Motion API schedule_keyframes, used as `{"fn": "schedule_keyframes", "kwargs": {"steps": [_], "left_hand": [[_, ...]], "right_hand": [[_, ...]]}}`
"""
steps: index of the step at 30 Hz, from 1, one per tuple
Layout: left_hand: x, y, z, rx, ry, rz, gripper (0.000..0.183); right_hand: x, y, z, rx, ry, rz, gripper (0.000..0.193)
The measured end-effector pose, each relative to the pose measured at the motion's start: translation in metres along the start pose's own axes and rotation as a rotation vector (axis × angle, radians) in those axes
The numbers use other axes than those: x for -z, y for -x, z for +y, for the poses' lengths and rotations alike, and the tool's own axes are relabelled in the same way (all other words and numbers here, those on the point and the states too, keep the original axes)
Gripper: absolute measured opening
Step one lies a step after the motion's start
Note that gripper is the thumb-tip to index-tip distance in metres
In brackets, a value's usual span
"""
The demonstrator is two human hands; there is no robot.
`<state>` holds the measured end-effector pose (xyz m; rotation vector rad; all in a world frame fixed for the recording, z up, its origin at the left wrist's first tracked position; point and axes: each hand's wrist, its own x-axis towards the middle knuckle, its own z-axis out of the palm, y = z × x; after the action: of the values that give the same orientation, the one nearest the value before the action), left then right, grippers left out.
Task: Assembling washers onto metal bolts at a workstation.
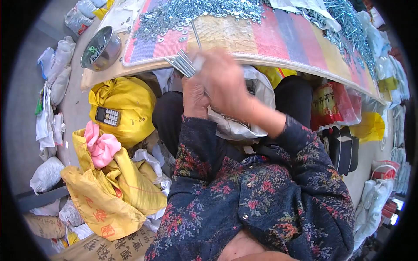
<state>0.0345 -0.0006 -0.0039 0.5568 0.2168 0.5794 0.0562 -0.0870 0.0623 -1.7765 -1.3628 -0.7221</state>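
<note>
My left hand [195, 96] is closed around a bundle of thin silvery metal rods [182, 65], just off the table's front edge. Their ends fan out above the fist. My right hand [224, 82] is over and beside the left, smeared by motion, so its fingers are hard to make out. A single longer rod [196, 35] sticks up beyond both hands; which hand has it I cannot tell. Loose metal washers [196, 15] lie spread on the striped cloth [278, 41] ahead of my hands.
A steel bowl [101, 50] with small parts stands at the table's left. Metal rods [348, 37] are heaped at the right. A yellow bag [130, 98] with a keypad phone [108, 116] on it sits below left, near a yellow sack [102, 195] and pink cloth [102, 145].
</note>
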Motion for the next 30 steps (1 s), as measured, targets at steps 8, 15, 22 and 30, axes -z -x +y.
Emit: {"fn": "schedule_keyframes", "kwargs": {"steps": [8,15,22,30], "left_hand": [[-0.032,0.028,0.038,0.128,-0.405,0.210,0.017],[-0.003,0.003,0.027,0.157,-0.177,0.047,0.017],[0.001,0.019,0.030,0.240,-0.302,-0.228,0.013],[-0.008,0.025,0.042,0.114,-0.638,-0.170,0.021]], "right_hand": [[0.001,-0.007,-0.040,0.049,0.011,-0.102,0.020],[0.002,0.009,-0.030,-0.060,-0.107,-0.105,0.013],[0.022,0.010,0.051,-0.718,-0.624,-0.161,0.037],[0.014,0.036,0.048,-0.545,-0.326,-0.119,0.030]]}}
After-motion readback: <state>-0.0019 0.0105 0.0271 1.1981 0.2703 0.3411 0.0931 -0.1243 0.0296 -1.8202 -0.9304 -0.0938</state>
